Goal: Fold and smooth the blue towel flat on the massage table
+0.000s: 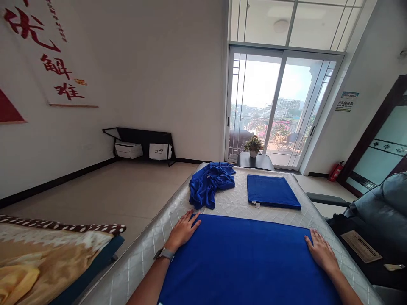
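A blue cloth (248, 258) lies spread flat on the pale quilted mattress (152, 241) in front of me. My left hand (184, 231) rests flat near its far left corner, fingers stretched out. On the far right corner lies my right hand (322, 250), also flat with the fingers extended. Beyond the spread cloth, a crumpled blue cloth (211, 182) sits in a heap to the left. To its right is a neatly folded blue cloth stack (273, 191) with a white tag at its near edge. The near edge of the spread cloth runs out of view.
A bed with a patterned blanket (57, 262) stands at left. At right is a dark sofa (386, 212) with a brown card (361, 246) on dark fabric. Past the mattress stands a chair (254, 161) bearing a potted plant (253, 148). A black low rack (144, 137) is by the wall.
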`<state>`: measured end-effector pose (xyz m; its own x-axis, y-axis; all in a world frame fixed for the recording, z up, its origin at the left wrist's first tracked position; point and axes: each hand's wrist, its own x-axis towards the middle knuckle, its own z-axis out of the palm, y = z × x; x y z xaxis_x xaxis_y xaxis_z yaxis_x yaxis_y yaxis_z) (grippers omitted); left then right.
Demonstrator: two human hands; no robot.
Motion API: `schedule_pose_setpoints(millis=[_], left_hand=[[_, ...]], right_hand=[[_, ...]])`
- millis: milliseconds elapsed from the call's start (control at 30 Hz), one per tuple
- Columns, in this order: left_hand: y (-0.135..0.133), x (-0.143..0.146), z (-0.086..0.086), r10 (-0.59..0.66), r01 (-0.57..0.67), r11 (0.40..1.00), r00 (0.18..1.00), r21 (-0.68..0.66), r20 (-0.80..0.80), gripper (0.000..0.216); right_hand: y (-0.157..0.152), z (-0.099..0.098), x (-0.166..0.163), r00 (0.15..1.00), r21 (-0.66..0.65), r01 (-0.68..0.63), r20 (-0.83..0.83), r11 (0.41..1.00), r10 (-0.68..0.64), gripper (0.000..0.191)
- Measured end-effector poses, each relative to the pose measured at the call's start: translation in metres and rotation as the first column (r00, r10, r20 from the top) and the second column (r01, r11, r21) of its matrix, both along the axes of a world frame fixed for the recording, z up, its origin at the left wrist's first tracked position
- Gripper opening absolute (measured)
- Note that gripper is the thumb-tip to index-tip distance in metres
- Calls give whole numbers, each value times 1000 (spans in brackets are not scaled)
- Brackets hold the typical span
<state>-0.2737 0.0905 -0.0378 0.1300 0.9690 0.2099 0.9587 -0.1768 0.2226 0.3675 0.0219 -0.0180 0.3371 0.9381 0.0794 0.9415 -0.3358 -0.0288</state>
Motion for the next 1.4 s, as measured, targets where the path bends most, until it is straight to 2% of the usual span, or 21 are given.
schedule_pose_setpoints(millis=[133,233,300,367,467,533,600,667,800,933,1067,1200,1400], left_hand=[[-2,-4,6,29,-28,999,1000,46,-11,55],[-3,-7,14,81,-74,987,996,140,-45,51],[-4,-7,20,121,-112,976,992,185,-37,49],[-6,-5,27,125,-120,970,992,211,-8,46],[-9,0,34,85,-90,979,996,182,39,42],[-12,4,36,77,-84,987,996,138,51,40],[-13,7,37,86,-91,989,995,117,49,38],[-14,8,36,97,-101,989,994,112,44,38],[-14,8,36,104,-107,988,994,109,28,38],[-14,10,35,118,-118,986,993,117,10,38],[-15,14,35,137,-135,983,991,122,-7,38],[-17,18,36,148,-145,983,989,116,-24,39],[-20,28,30,173,-167,980,983,107,-54,44]], right_hand=[[5,6,-15,992,-45,101,81,994,-97,67],[5,16,-46,988,23,-4,155,1000,1,63],[5,25,-86,979,68,-151,151,986,139,60],[4,33,-140,951,79,-304,85,949,298,58],[1,42,-231,823,96,-556,-73,826,563,56],[-1,44,-286,726,113,-661,-154,742,670,56],[-1,45,-331,652,124,-721,-215,682,727,57],[2,45,-367,605,125,-752,-259,647,753,59],[12,41,-407,578,115,-767,-303,631,758,63],[20,34,-413,598,101,-749,-323,655,734,67],[22,31,-391,639,71,-724,-309,687,705,68],[21,33,-342,712,21,-667,-275,745,645,69],[12,27,-241,842,-23,-510,-216,860,494,70]])
